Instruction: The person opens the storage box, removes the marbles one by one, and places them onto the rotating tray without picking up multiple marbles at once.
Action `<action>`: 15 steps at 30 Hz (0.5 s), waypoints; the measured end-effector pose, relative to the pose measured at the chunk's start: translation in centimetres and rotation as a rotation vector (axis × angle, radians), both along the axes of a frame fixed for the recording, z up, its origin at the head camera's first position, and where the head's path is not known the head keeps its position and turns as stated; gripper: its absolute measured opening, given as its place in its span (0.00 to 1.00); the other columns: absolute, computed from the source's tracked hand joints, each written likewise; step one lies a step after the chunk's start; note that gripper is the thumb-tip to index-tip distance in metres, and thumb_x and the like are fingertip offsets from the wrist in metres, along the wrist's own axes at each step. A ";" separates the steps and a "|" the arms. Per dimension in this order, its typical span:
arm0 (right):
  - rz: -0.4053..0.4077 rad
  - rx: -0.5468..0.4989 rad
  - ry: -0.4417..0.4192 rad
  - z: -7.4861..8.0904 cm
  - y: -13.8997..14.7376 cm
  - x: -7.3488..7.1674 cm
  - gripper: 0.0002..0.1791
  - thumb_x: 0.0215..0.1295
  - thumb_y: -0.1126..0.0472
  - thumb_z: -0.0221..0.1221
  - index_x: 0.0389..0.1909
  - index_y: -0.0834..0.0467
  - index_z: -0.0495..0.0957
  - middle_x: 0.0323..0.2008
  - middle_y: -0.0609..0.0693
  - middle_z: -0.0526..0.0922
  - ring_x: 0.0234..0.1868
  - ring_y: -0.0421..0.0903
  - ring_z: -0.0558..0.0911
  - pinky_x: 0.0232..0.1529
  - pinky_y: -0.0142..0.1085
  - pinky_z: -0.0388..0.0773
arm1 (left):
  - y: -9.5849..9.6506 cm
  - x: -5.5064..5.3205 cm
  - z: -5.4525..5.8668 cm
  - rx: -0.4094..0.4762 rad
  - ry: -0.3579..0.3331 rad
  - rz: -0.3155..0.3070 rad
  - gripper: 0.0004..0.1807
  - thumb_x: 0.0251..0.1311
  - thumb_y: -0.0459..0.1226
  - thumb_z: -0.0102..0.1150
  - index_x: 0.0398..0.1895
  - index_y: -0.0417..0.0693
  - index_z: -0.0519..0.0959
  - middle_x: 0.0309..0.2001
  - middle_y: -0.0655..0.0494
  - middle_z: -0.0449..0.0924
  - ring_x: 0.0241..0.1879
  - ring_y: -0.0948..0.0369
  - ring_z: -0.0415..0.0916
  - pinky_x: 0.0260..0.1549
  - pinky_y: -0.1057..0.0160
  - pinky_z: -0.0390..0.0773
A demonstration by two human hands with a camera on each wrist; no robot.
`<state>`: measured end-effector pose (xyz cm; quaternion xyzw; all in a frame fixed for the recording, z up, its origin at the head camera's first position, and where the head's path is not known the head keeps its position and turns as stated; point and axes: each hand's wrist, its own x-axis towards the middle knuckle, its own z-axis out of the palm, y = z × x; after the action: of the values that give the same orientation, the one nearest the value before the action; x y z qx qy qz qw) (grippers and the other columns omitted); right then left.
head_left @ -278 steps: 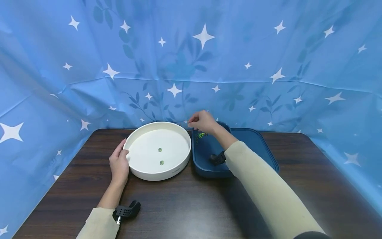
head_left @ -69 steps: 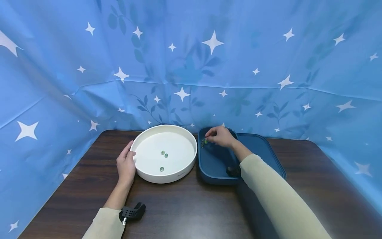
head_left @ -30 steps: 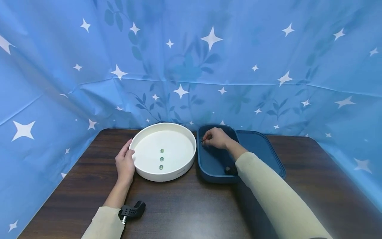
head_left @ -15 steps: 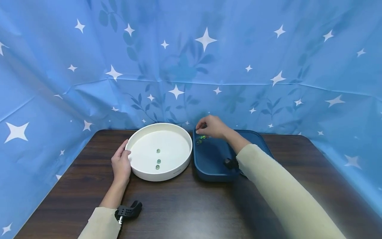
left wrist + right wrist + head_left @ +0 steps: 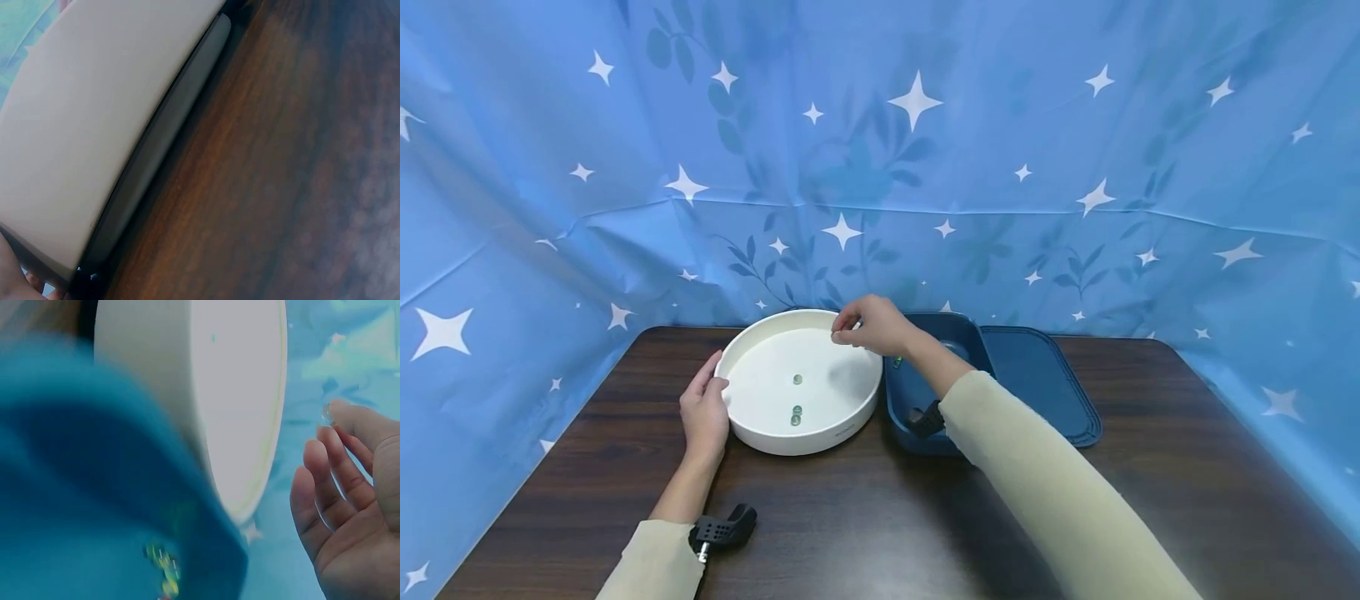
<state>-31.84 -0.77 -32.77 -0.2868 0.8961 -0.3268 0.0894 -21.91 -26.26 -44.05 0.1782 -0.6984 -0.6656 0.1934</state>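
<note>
My left hand [image 5: 706, 414] holds the left side of a round white tray [image 5: 872, 398], thumb at the rim and fingers along the outer wall. Three greenish glass marbles lie inside it, one marble [image 5: 797, 379] apart from two that sit close together. Over the tray's right rim hovers my right hand [image 5: 877, 325]. Between its thumb and fingertip a small clear marble [image 5: 326, 413] is pinched, seen in the right wrist view. Several green and yellow marbles [image 5: 164, 565] lie in a deep blue box [image 5: 917, 440], partly hidden by my right forearm in the head view.
Beside the box, a flat blue lid or tray [image 5: 1037, 367] lies to the right, partly behind the sleeve. All stand on a dark wooden table [image 5: 850, 517]. A blue star-patterned curtain [image 5: 880, 167] hangs right behind the table's back edge.
My right hand has moved left from the blue box to above the white tray with a marble. The tray held two marbles in the oldest frame, three now. My left hand keeps its hold.
</note>
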 end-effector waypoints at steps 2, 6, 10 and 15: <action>0.003 -0.018 -0.013 -0.5 -0.9 0.2 0.07 0.68 0.58 0.64 0.42 0.55 0.87 0.38 0.50 0.88 0.34 0.43 0.82 0.33 0.31 0.79 | 0.0 0.0 0.0 0.001 -0.003 -0.003 0.31 0.69 0.32 0.39 0.75 0.54 0.67 0.77 0.56 0.63 0.78 0.55 0.56 0.76 0.51 0.60; 0.004 -0.029 -0.031 -1.7 -2.4 0.5 0.07 0.67 0.59 0.64 0.42 0.56 0.87 0.36 0.50 0.88 0.33 0.42 0.82 0.34 0.30 0.78 | 0.1 0.1 0.1 0.002 0.003 0.003 0.31 0.69 0.31 0.39 0.75 0.52 0.68 0.77 0.55 0.63 0.78 0.55 0.57 0.76 0.51 0.60; -0.020 -0.011 -0.057 -3.4 -3.6 0.4 0.07 0.67 0.59 0.65 0.40 0.57 0.87 0.34 0.50 0.88 0.30 0.41 0.82 0.33 0.29 0.77 | 0.1 0.1 0.2 -0.003 0.008 0.011 0.31 0.68 0.31 0.39 0.75 0.51 0.68 0.77 0.55 0.64 0.78 0.55 0.57 0.76 0.50 0.60; -0.047 0.053 -0.041 -5.4 -4.4 0.0 0.06 0.64 0.62 0.66 0.38 0.59 0.88 0.33 0.52 0.89 0.27 0.37 0.80 0.31 0.25 0.76 | 0.2 0.1 0.1 -0.009 0.009 0.014 0.31 0.68 0.31 0.39 0.75 0.50 0.68 0.76 0.55 0.64 0.78 0.55 0.57 0.76 0.50 0.60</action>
<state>-31.85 -5.15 -38.18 -0.2565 0.9089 -0.3107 0.1077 -21.84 -26.10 -43.93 0.1793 -0.6990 -0.6621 0.2022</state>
